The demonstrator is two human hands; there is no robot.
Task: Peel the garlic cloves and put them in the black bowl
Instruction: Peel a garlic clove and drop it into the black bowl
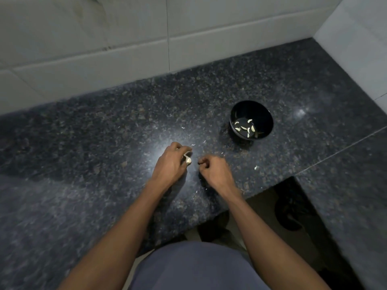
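Left hand (170, 162) curls around a garlic clove (187, 159) with loose skin, held above the counter (83, 143) near its front edge. Right hand (213, 170) just beside it, fingers curled, pinching something too small to tell. Black bowl (251, 114) sits toward the counter's back right, several peeled cloves (244, 128) inside.

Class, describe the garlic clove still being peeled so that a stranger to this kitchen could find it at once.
Start at the dark speckled granite counter below the white tiled wall. Near its front edge, the left hand grips one pale garlic clove. Unlike the peeled cloves lying in the black bowl, it is held, with papery skin attached.
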